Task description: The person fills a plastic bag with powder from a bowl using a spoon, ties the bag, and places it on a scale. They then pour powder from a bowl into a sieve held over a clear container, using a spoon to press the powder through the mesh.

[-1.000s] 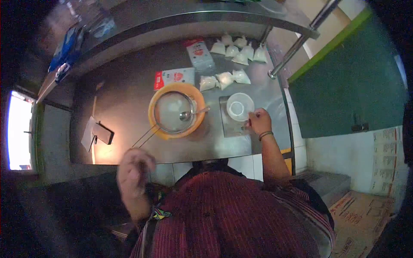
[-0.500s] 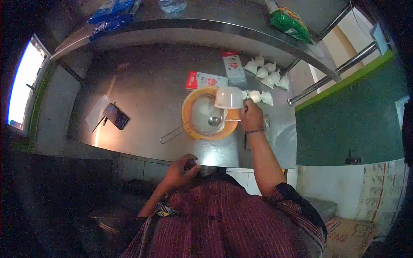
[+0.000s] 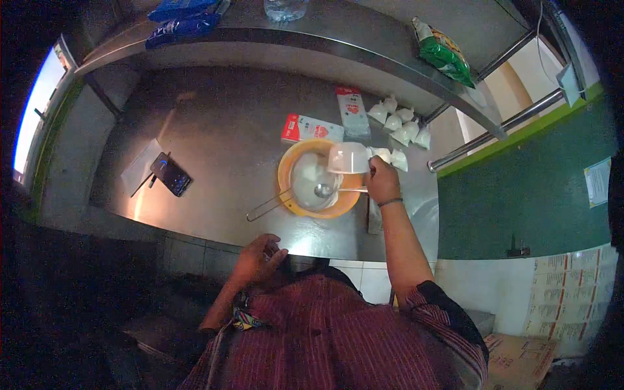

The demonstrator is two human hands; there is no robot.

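My right hand [image 3: 385,181] grips a white plastic dipper [image 3: 348,158] by its handle, holding it above the right side of an orange basin [image 3: 284,170]. A sieve with a long wire handle [image 3: 265,207] rests across the basin, its handle sticking out to the left. White powder [image 3: 305,175] lies in it. A metal ladle [image 3: 323,190] also lies there, with its handle pointing right beneath my hand. My left hand [image 3: 261,257] is empty near the table's front edge, its fingers loosely curled and the thumb apart.
Two red-and-white packs [image 3: 312,128] lie behind the basin. Several small tied bags of white powder [image 3: 404,133] sit at the back right. On the left lies a phone [image 3: 171,175] beside a sheet of paper [image 3: 144,166]. A steel shelf [image 3: 312,42] overhangs the table.
The dipper and my right hand have shifted slightly down in view, along with the whole scene. My left hand has moved a little to the left.
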